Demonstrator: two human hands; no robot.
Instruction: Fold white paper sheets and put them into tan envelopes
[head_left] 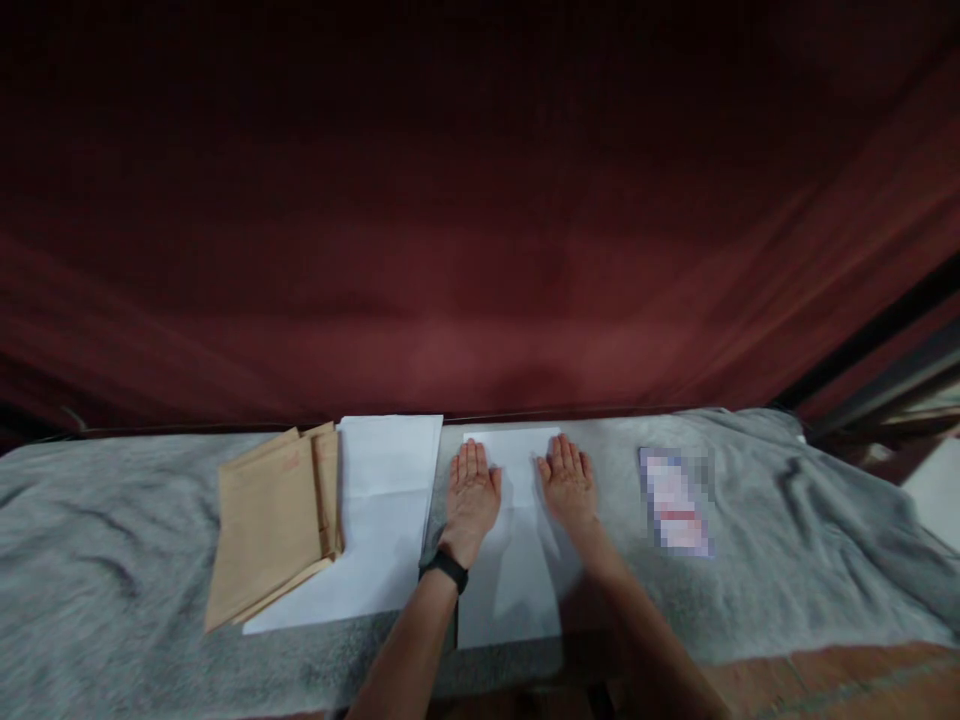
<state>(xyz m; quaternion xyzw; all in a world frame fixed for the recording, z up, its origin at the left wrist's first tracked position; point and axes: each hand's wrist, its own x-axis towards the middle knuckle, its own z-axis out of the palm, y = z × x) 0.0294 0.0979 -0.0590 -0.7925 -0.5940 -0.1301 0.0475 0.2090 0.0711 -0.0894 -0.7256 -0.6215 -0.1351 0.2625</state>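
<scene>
A white sheet of paper (517, 560) with a crease across it lies on the grey cloth before me. My left hand (474, 492) rests flat on its left edge, fingers together and stretched out, a black band on the wrist. On the opposite edge my right hand (568, 485) lies flat too, thumb apart from the fingers. Neither hand grips anything. To the left are more white sheets (390, 530), partly covered by a stack of brown paper envelopes (266, 520).
Grey cloth (780, 560) with wrinkles covers the work surface. A pixelated pink and purple item (677, 505) lies to the right of my right hand. Behind the surface hangs a dark red curtain (465, 280). Brick floor (862, 680) shows at the lower right.
</scene>
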